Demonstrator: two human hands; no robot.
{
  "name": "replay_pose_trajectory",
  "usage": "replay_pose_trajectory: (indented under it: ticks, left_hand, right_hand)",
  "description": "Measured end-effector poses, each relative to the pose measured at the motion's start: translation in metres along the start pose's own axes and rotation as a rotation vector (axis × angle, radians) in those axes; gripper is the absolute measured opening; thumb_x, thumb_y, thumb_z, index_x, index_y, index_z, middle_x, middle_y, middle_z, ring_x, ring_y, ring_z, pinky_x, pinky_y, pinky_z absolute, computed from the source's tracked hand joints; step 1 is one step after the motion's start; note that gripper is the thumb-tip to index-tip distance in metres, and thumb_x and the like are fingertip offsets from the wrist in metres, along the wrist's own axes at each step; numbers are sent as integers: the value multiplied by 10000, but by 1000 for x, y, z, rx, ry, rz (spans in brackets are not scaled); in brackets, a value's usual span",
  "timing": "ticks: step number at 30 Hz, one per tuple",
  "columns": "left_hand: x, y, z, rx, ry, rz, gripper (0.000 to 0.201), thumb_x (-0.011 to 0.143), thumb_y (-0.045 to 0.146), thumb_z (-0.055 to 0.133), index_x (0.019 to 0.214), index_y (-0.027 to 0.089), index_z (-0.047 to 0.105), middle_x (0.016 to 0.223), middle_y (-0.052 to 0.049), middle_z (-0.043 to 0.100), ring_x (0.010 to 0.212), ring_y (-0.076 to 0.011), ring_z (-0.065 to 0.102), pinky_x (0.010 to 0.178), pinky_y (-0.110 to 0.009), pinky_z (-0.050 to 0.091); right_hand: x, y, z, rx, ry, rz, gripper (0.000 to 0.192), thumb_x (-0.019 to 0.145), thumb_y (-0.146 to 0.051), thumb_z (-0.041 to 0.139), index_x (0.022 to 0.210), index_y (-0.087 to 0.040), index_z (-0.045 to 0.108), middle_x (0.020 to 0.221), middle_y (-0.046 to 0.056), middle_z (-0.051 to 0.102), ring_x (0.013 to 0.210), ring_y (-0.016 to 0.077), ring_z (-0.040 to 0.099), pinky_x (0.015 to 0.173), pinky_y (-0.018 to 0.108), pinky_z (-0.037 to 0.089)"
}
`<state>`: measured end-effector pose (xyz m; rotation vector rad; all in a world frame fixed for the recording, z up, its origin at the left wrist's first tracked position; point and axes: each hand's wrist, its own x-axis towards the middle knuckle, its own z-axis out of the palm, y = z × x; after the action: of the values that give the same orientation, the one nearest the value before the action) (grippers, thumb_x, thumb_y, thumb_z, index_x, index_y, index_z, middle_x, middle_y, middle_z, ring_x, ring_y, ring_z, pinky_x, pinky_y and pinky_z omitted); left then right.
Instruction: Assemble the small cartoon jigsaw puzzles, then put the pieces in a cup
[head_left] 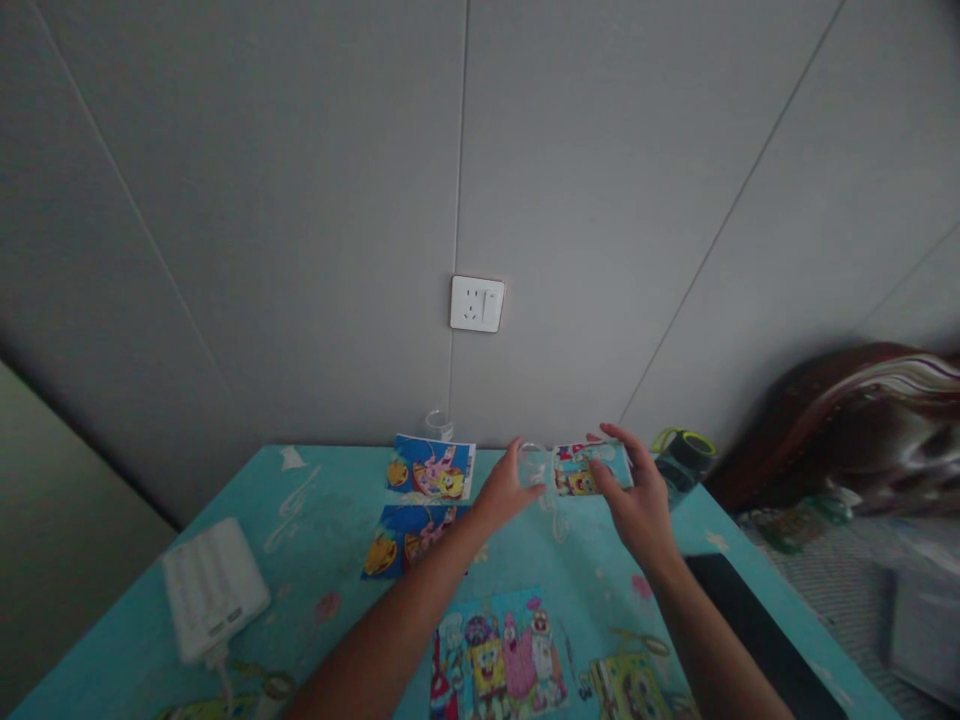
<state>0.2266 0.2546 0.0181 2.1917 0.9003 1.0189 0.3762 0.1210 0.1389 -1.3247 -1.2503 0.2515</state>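
Multicoloured rectangular paper sheet (pixel 499 660) lay nearest; left hand (pixel 501 492) gripped clear round container (pixel 532 465), right hand (pixel 636 494) pinched blue printed card (pixel 572 470), apparently for steadiness.

Cartoon card (pixel 571 474) in right hand (pixel 636 487)

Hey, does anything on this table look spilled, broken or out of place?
Nothing clearly stands out. The clear round cup in the left hand and the colourful cartoon card in the right hand show no visible damage, and no spill shows on the turquoise floral tablecloth.
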Motion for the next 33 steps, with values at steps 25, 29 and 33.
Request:
replay_pose_trajectory:
  ticks: [25, 29, 33]
  left_hand:
    - [-103, 97, -81, -4, -308, 171, 888, 827, 360, 700, 1553, 235, 205, 1261, -108, 605, 1037, -261, 641, 909, -413, 525]
    - [-109, 103, -72, -10, -281, 77, 811, 852, 402, 665, 1527, 194, 266, 1176, -108, 619, 955, -262, 639, 868, -439, 521]
    - [-114, 105, -64, -39, -237, 19, 746, 867, 411, 652, 1494, 186, 317, 1144, -100, 623, 912, -248, 634, 860, -445, 522]
  right_hand:
    - [-9, -74, 10, -232, -185, -300, 217, 877, -395, 691, 1029, -247, 737, 1005, 47, 736, 937, 228, 690, 860, 386, 550]
    - [-20, -79, 22, -314, -139, -298, 193, 887, -334, 677, 1047, -244, 737, 998, 58, 716, 914, 225, 683, 841, 379, 547]
    - [-27, -82, 29, -297, -55, -239, 209, 869, -309, 688, 1062, -244, 732, 1043, 71, 699, 899, 225, 679, 824, 384, 554]
